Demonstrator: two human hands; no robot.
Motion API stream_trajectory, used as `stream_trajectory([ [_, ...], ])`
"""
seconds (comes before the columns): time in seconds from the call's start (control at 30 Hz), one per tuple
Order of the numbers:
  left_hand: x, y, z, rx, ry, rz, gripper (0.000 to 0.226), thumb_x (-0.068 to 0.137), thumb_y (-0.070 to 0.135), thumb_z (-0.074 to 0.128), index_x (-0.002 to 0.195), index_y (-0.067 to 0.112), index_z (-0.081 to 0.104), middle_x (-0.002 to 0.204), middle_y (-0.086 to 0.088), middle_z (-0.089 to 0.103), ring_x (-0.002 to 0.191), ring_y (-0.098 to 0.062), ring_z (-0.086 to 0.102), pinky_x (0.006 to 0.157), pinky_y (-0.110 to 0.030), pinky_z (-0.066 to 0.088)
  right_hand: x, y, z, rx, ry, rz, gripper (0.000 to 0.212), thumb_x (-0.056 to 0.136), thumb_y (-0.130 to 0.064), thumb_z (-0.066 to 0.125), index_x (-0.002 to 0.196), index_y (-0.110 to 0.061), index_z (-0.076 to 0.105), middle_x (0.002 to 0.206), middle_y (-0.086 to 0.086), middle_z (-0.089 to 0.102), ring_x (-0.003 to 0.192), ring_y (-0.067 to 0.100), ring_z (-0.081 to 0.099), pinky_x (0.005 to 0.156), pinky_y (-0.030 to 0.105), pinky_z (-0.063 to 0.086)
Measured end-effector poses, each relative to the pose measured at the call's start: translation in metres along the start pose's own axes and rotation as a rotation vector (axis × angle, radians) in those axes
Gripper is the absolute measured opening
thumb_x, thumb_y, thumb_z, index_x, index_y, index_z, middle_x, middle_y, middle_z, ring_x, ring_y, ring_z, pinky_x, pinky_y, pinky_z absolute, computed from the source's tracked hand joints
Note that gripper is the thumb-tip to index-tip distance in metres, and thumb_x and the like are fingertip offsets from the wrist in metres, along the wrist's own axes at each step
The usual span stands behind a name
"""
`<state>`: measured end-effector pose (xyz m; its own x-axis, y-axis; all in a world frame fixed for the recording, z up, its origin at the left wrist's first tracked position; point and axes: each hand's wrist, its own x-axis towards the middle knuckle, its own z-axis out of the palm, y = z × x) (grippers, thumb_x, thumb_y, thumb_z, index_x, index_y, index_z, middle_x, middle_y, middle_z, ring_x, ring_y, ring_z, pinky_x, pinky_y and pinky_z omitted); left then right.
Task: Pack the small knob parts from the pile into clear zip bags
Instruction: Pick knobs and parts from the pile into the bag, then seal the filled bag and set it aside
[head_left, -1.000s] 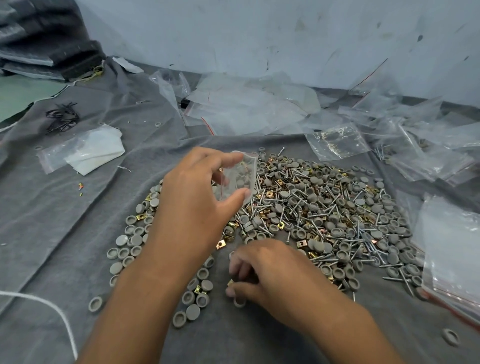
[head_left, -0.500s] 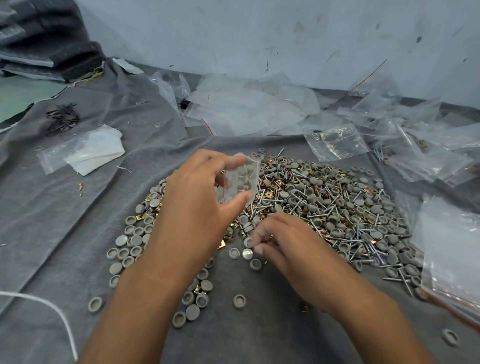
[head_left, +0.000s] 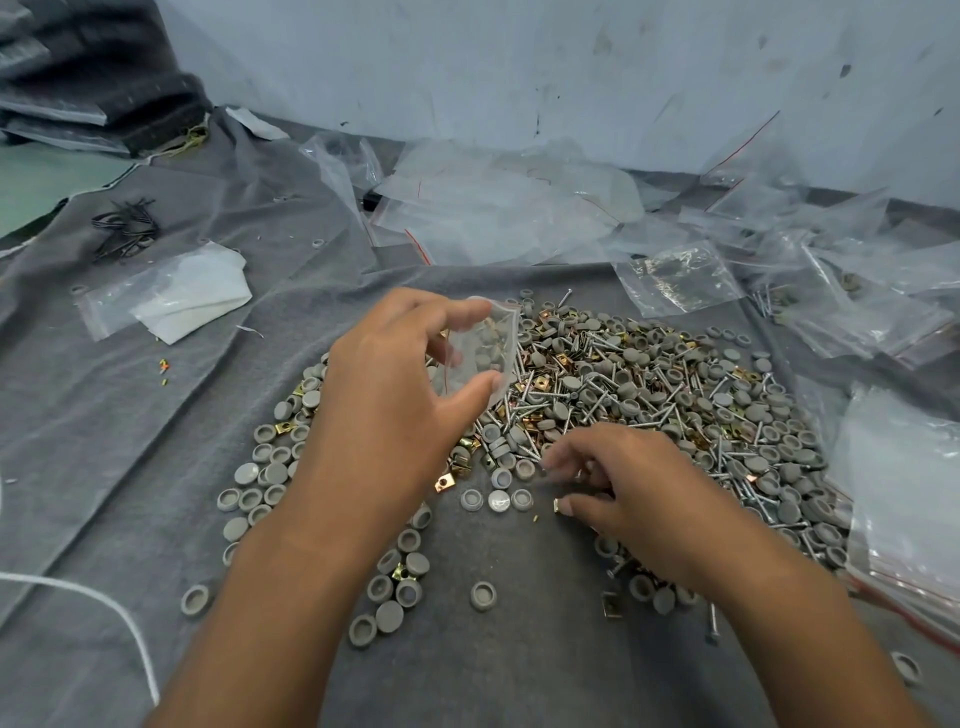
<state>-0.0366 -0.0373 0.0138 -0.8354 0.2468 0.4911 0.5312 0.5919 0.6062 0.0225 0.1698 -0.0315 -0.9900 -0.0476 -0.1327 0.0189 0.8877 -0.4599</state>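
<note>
Whereas half a second ago it was raised at the small clear zip bag (head_left: 480, 353) pinched by the left hand (head_left: 395, 395), the right hand (head_left: 618, 483) has dropped to the near edge of the pile of grey round knob caps, screws and brass clips (head_left: 649, 395), fingers loosely curled with a small brass piece at the thumb tip, which suggests another pick is beginning.

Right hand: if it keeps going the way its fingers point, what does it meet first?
The right hand points left; first in line are probably the three grey caps on the cloth, then the left forearm, though height is unclear.

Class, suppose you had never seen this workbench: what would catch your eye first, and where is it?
First, the big pile of grey knob caps, screws and brass clips spread over the grey cloth at centre. Above its near-left part, the left hand holds a small clear zip bag upright, while the right hand picks at the pile's near edge. Empty bags litter the back.
</note>
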Motion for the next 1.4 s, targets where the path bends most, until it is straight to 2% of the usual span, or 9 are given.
stream_trajectory([
  [0.33,-0.001,0.002,0.0,0.004,-0.014,0.003,0.048,0.077,0.028,0.085,0.122,0.029,0.069,0.097,0.021,0.056,0.08,0.016,0.051,0.073,0.001,0.035,0.0,0.0,0.001,0.042,0.034,-0.035,0.016,0.093,-0.03,0.072,0.093,-0.044,0.064,0.088,-0.029,0.065,0.085,-0.012,0.06,0.076,0.015,0.053],
  [0.5,-0.003,0.009,0.006,0.029,-0.071,0.035,0.051,0.076,0.027,0.086,0.123,0.028,0.068,0.097,0.019,0.055,0.083,0.005,0.054,0.078,-0.001,0.034,-0.003,-0.023,-0.015,0.471,0.554,-0.283,0.012,0.096,-0.025,0.068,0.101,-0.036,0.067,0.094,-0.019,0.07,0.092,0.006,0.069,0.074,0.013,0.052],
  [0.67,-0.005,0.017,0.014,0.031,-0.155,0.1,0.048,0.075,0.024,0.083,0.121,0.023,0.069,0.104,0.013,0.058,0.081,0.001,0.053,0.083,-0.001,0.032,0.002,-0.046,-0.015,0.271,0.919,-0.483,0.008,0.092,-0.018,0.076,0.098,-0.017,0.072,0.095,-0.014,0.069,0.086,0.004,0.062,0.079,0.017,0.046],
  [0.77,-0.006,0.018,0.014,0.018,-0.129,0.114,0.044,0.077,0.021,0.081,0.119,0.021,0.071,0.103,0.011,0.059,0.082,-0.002,0.055,0.083,-0.002,0.034,0.005,-0.043,-0.012,0.232,0.886,-0.389,0.014,0.089,-0.02,0.079,0.101,-0.021,0.072,0.096,-0.023,0.062,0.089,-0.003,0.056,0.082,0.007,0.038],
  [0.97,-0.006,0.019,0.005,-0.123,-0.046,0.186,0.033,0.088,0.032,0.072,0.12,0.028,0.069,0.101,0.021,0.058,0.089,-0.002,0.057,0.077,-0.007,0.037,0.0,-0.027,-0.029,0.349,0.688,-0.334,0.026,0.102,-0.03,0.062,0.128,-0.034,0.064,0.121,-0.021,0.064,0.115,0.01,0.06,0.087,0.018,0.046],
  [1.1,-0.005,0.018,0.0,-0.199,-0.11,0.224,0.049,0.074,0.05,0.079,0.119,0.039,0.065,0.109,0.021,0.062,0.093,-0.007,0.061,0.077,-0.008,0.04,-0.004,-0.028,-0.037,0.529,0.67,-0.34,0.009,0.097,-0.04,0.063,0.103,-0.037,0.069,0.102,-0.014,0.07,0.096,0.011,0.067,0.076,0.015,0.049],
  [1.23,-0.002,0.014,0.005,-0.422,-0.107,0.119,0.041,0.073,0.044,0.08,0.111,0.041,0.067,0.109,0.019,0.071,0.098,-0.009,0.069,0.076,-0.019,0.052,-0.009,-0.023,-0.038,0.76,0.604,-0.315,0.013,0.096,-0.044,0.062,0.1,-0.034,0.069,0.093,-0.004,0.07,0.083,0.015,0.067,0.068,0.031,0.056],
  [1.3,-0.002,0.013,0.007,-0.595,-0.083,0.028,0.039,0.07,0.043,0.081,0.107,0.039,0.07,0.104,0.014,0.075,0.091,-0.008,0.072,0.072,-0.018,0.055,-0.011,-0.02,-0.037,0.817,0.595,-0.29,0.016,0.093,-0.046,0.062,0.1,-0.033,0.07,0.092,0.0,0.07,0.084,0.023,0.066,0.073,0.042,0.057],
  [1.4,0.0,0.011,0.007,-0.717,-0.047,-0.056,0.038,0.068,0.044,0.082,0.104,0.035,0.07,0.092,0.006,0.076,0.07,-0.009,0.065,0.059,-0.019,0.052,-0.013,-0.019,-0.033,0.826,0.591,-0.286,0.02,0.091,-0.049,0.062,0.099,-0.032,0.07,0.086,-0.004,0.067,0.079,0.021,0.062,0.068,0.032,0.054],
])
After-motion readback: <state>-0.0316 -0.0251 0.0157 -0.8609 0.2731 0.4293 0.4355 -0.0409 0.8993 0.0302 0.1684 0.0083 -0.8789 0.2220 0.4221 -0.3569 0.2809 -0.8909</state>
